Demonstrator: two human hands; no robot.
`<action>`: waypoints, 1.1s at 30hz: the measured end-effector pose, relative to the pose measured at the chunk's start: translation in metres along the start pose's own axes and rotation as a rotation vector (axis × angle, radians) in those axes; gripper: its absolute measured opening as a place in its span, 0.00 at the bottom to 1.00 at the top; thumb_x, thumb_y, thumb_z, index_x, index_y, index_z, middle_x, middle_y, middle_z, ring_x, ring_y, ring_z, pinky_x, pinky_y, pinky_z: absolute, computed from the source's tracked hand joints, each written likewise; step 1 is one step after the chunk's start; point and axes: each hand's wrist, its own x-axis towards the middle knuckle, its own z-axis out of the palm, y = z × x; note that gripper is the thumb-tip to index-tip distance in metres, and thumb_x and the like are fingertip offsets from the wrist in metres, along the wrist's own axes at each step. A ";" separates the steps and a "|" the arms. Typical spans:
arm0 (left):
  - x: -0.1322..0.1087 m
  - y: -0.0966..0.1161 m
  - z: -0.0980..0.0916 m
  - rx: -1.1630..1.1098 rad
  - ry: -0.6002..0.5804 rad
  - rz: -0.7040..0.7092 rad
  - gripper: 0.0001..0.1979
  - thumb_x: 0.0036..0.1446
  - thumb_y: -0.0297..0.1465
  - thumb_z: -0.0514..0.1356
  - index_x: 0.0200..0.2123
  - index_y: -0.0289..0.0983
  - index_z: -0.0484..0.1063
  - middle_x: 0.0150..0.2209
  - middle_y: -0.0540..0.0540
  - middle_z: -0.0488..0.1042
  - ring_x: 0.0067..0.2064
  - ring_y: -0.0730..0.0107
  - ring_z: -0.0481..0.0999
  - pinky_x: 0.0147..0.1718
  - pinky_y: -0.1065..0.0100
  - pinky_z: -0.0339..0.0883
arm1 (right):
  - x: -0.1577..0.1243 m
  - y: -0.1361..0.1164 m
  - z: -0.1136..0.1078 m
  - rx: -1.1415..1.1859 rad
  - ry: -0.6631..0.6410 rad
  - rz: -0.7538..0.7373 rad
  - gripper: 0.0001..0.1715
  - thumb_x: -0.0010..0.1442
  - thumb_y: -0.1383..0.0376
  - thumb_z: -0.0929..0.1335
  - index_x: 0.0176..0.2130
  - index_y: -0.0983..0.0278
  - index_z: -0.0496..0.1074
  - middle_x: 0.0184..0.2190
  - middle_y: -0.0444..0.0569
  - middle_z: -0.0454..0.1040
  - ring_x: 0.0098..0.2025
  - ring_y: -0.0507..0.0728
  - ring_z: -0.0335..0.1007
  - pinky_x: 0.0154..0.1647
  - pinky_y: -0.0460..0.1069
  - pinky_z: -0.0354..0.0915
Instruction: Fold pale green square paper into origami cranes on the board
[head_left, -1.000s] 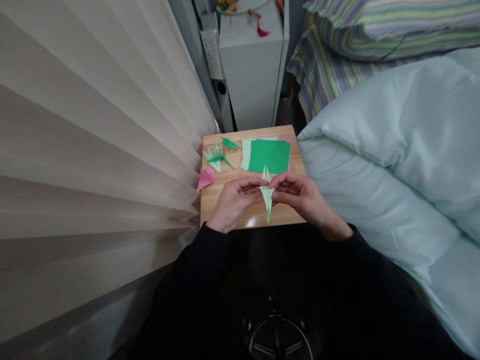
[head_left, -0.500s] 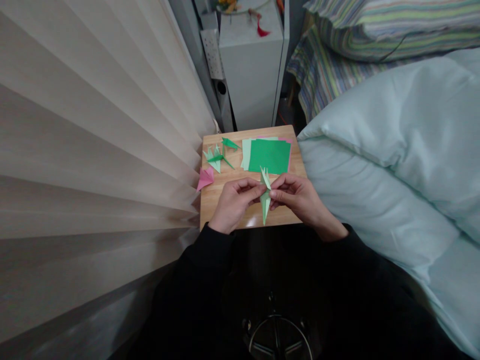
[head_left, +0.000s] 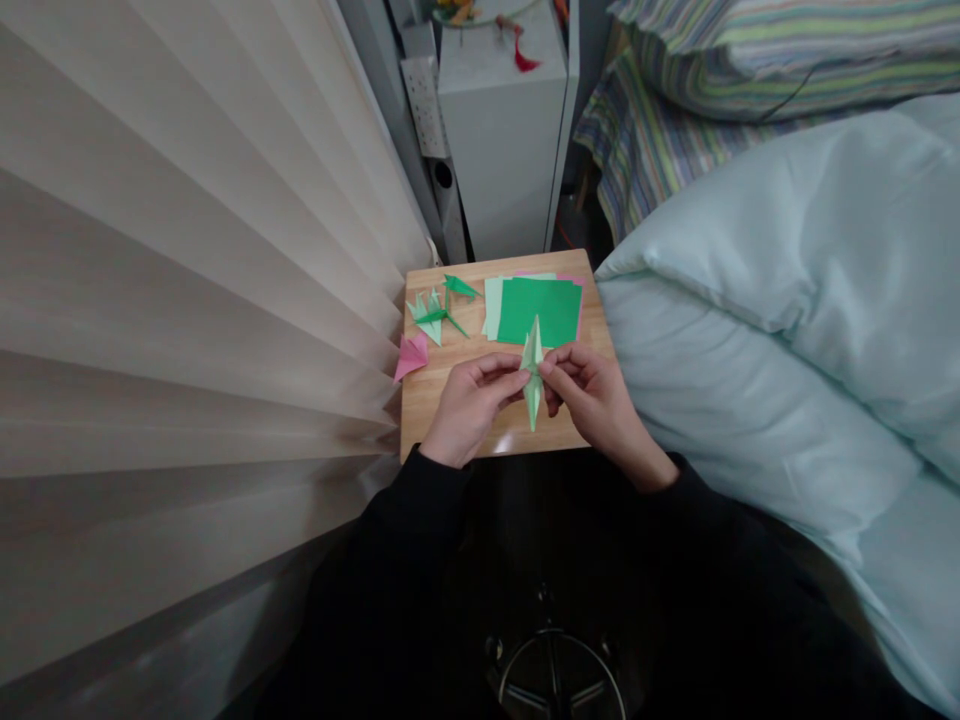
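While some figures (head_left: 432,318) look done and the sheets (head_left: 538,308) beside them lie unfolded, our left hand (head_left: 474,402) and right hand (head_left: 589,395) pinch a seemingly unfinished pale paper (head_left: 532,358).

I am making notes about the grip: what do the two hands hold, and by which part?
The left hand and right hand hold a light green folded paper near its middle, between its pointed ends.

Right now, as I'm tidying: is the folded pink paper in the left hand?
No, the left hand holds folded pale-green paper; the folded pink paper lies apart.
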 end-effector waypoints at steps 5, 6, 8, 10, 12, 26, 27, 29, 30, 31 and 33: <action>0.000 -0.001 0.000 0.017 0.042 -0.030 0.12 0.41 0.31 0.77 0.31 0.36 0.82 0.33 0.50 0.80 0.34 0.76 0.76 0.39 0.71 0.70 | 0.002 0.005 -0.007 -0.297 0.032 -0.151 0.15 0.61 0.55 0.75 0.39 0.62 0.72 0.26 0.42 0.71 0.26 0.51 0.67 0.25 0.47 0.64; 0.000 -0.001 0.000 0.020 0.045 -0.035 0.12 0.41 0.31 0.77 0.31 0.36 0.82 0.33 0.50 0.80 0.34 0.76 0.76 0.39 0.71 0.70 | 0.001 0.005 -0.008 -0.372 0.047 -0.191 0.12 0.63 0.57 0.73 0.38 0.62 0.72 0.26 0.42 0.71 0.26 0.51 0.67 0.26 0.47 0.64; 0.000 -0.001 -0.001 0.029 0.045 -0.044 0.12 0.41 0.31 0.77 0.30 0.35 0.82 0.32 0.50 0.79 0.34 0.76 0.75 0.39 0.71 0.70 | 0.000 0.005 -0.009 -0.534 0.079 -0.292 0.07 0.65 0.61 0.71 0.37 0.63 0.73 0.27 0.44 0.73 0.27 0.52 0.68 0.28 0.48 0.64; 0.001 -0.002 -0.002 0.061 0.040 -0.050 0.12 0.40 0.32 0.77 0.30 0.35 0.82 0.32 0.50 0.79 0.34 0.76 0.75 0.40 0.70 0.71 | -0.002 0.004 -0.009 -0.704 0.098 -0.396 0.05 0.66 0.65 0.69 0.37 0.64 0.73 0.29 0.47 0.75 0.29 0.53 0.69 0.30 0.48 0.63; 0.002 -0.004 -0.004 0.131 0.035 -0.049 0.13 0.41 0.33 0.77 0.31 0.35 0.82 0.32 0.49 0.80 0.34 0.75 0.76 0.40 0.68 0.71 | -0.003 0.004 -0.009 -0.865 0.087 -0.473 0.06 0.67 0.66 0.67 0.37 0.64 0.74 0.31 0.49 0.76 0.30 0.54 0.70 0.31 0.49 0.62; 0.008 -0.018 -0.003 0.563 0.074 0.222 0.07 0.49 0.25 0.67 0.33 0.35 0.82 0.35 0.45 0.82 0.33 0.69 0.78 0.35 0.68 0.70 | -0.005 0.001 -0.002 -0.879 0.100 -0.405 0.13 0.59 0.70 0.68 0.26 0.62 0.63 0.22 0.42 0.66 0.24 0.50 0.60 0.27 0.48 0.53; 0.009 -0.018 -0.003 0.582 0.093 0.252 0.06 0.49 0.25 0.67 0.33 0.35 0.83 0.35 0.46 0.82 0.32 0.70 0.77 0.34 0.68 0.69 | -0.005 0.000 -0.002 -0.859 0.100 -0.397 0.12 0.60 0.69 0.68 0.26 0.62 0.64 0.22 0.42 0.67 0.24 0.50 0.61 0.27 0.48 0.54; 0.008 -0.017 -0.004 0.569 0.106 0.264 0.05 0.51 0.28 0.68 0.33 0.35 0.83 0.33 0.47 0.80 0.31 0.71 0.75 0.32 0.69 0.67 | -0.005 -0.003 -0.003 -0.772 0.071 -0.367 0.10 0.61 0.68 0.68 0.28 0.62 0.67 0.23 0.42 0.68 0.25 0.50 0.63 0.28 0.48 0.57; 0.008 -0.016 -0.004 0.526 0.098 0.241 0.05 0.51 0.30 0.69 0.33 0.36 0.83 0.32 0.48 0.79 0.30 0.72 0.74 0.32 0.69 0.66 | -0.004 -0.004 -0.005 -0.702 0.044 -0.336 0.09 0.63 0.66 0.68 0.29 0.63 0.69 0.24 0.43 0.70 0.25 0.50 0.64 0.28 0.47 0.59; 0.007 -0.014 -0.004 0.462 0.081 0.201 0.06 0.51 0.32 0.70 0.33 0.36 0.83 0.31 0.48 0.79 0.31 0.72 0.73 0.33 0.69 0.65 | -0.003 -0.005 -0.006 -0.615 0.018 -0.290 0.09 0.64 0.65 0.68 0.31 0.63 0.70 0.25 0.44 0.71 0.25 0.50 0.65 0.27 0.47 0.61; 0.005 -0.010 -0.004 0.304 0.036 0.107 0.08 0.50 0.34 0.71 0.34 0.36 0.83 0.32 0.49 0.80 0.32 0.73 0.74 0.35 0.69 0.65 | -0.001 -0.006 -0.009 -0.409 -0.025 -0.174 0.10 0.66 0.60 0.69 0.35 0.63 0.73 0.27 0.44 0.73 0.25 0.50 0.67 0.25 0.46 0.64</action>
